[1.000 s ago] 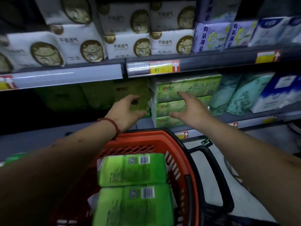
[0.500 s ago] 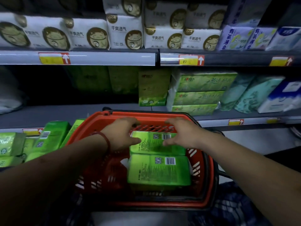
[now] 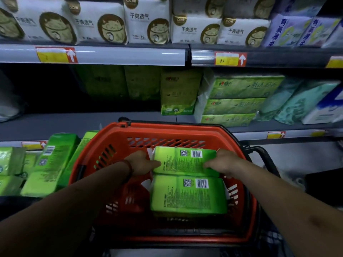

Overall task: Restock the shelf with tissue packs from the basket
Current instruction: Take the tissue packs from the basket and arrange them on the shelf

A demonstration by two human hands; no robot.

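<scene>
The light is dim and cool; the green tissue packs (image 3: 185, 162) in the basket (image 3: 167, 129) are the brightest surfaces, and the shelf rail (image 3: 111, 55) above the basket carries streaks of glare. Behind the basket the shelf recess (image 3: 55, 93) sinks into shadow, while wide-lens distortion bows the rail and softens the edges.

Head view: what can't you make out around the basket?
Head view only:
- Fingers of the left hand and right hand: hidden by the far pack's ends; only thumbs show.
- Floor of the basket: covered by that and the near pack.
- Left bay of the middle shelf: too dark.
- Print on the price tag: too small.
</scene>
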